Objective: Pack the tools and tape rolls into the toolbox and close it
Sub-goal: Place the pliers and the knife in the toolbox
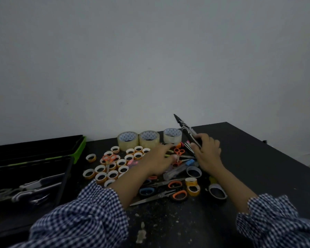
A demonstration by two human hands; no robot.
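While the right hand grips black long-nose pliers by the handles, fingers curled round them, tip raised and pointing up-left above the table, the left hand reaches over the clutter, fingers stretched out, nothing in its grasp. Toolbox: open, far left, green-edged, grey-handled tools inside. On the table: 3 large clear tape rolls in a row by the wall; many small orange-cored tape rolls before them; orange-handled scissors near the sleeves.
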